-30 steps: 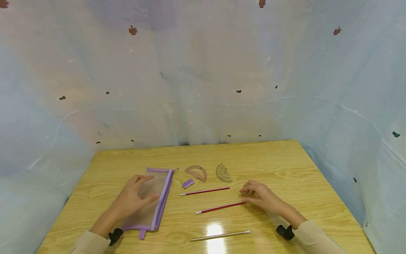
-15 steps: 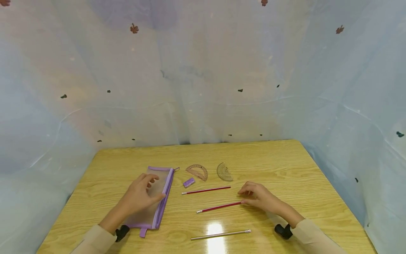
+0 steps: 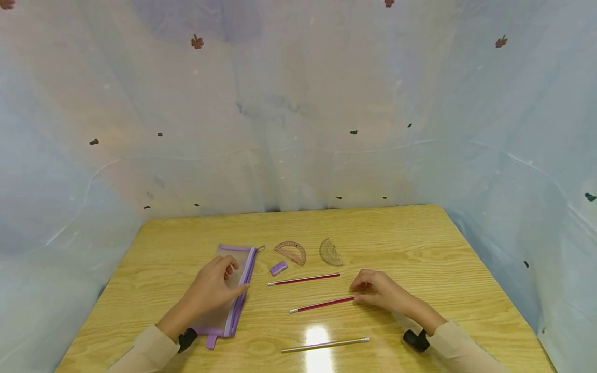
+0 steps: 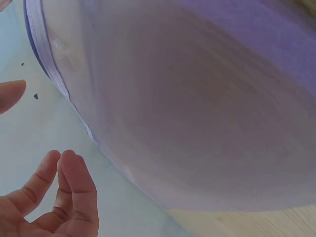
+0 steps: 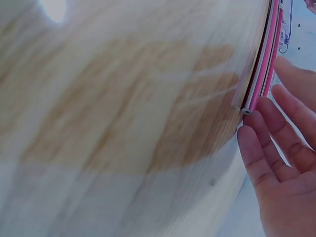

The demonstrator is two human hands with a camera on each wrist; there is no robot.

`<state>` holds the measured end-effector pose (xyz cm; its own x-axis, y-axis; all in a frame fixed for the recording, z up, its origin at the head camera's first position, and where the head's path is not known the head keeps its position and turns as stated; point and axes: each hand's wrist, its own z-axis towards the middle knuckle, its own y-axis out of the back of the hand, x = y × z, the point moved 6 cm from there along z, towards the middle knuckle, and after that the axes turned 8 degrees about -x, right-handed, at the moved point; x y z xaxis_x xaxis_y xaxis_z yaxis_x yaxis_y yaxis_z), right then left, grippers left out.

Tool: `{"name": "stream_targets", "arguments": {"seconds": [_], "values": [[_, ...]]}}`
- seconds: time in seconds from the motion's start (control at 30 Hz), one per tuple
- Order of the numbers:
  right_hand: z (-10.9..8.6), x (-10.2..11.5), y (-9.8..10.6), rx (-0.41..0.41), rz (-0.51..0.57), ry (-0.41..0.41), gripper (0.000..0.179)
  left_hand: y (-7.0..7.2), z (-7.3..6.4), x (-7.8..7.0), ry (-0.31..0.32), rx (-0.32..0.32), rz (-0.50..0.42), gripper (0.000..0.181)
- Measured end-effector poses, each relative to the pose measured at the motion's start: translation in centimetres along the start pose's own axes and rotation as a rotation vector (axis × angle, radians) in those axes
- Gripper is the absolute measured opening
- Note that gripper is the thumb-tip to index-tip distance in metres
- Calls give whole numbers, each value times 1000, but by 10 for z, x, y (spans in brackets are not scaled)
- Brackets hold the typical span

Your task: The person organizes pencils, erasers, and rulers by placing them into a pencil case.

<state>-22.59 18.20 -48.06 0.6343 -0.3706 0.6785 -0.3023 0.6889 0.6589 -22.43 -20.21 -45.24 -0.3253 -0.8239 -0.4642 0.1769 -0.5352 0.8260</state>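
Observation:
A mesh pencil case (image 3: 219, 318) with purple trim lies at the left of the table. Over it my left hand (image 3: 207, 290) hovers, thumb and fingers apart and nothing between them; its thumb overlaps the zip edge in the head view. My right hand (image 3: 382, 291) is at the right end of a red pencil (image 3: 324, 304), the thumb right at that end. In the right wrist view the fingers (image 5: 271, 123) lie loosely beside the red pencil (image 5: 256, 84). Another red pencil (image 3: 305, 279) lies farther back, and a silvery pencil (image 3: 326, 345) nearer the front.
A purple eraser (image 3: 279, 268), a pinkish protractor (image 3: 300, 255) and a clear protractor (image 3: 330, 254) lie behind the pencils. Pale curtain sheeting (image 3: 298, 171) hangs around the back and sides of the wooden table (image 3: 396, 233).
My left hand has moved right over the pencil case, toward its zip edge, and its fingers have bent more. My right hand has shifted slightly left along the red pencil's end.

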Motion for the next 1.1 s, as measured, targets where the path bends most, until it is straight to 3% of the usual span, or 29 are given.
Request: {"name": "stream_targets", "arguments": {"seconds": [0.53,0.83,1.1], "values": [[2,3,-2,19,5,-13,16,-7,3,-6,-19,-17,74,34],[5,5,-6,25,-8,-2,15,-10,4,-8,-14,-18,72,32],[5,5,-7,63,-11,-39,14,-11,3,-8,6,0,69,28]]}}
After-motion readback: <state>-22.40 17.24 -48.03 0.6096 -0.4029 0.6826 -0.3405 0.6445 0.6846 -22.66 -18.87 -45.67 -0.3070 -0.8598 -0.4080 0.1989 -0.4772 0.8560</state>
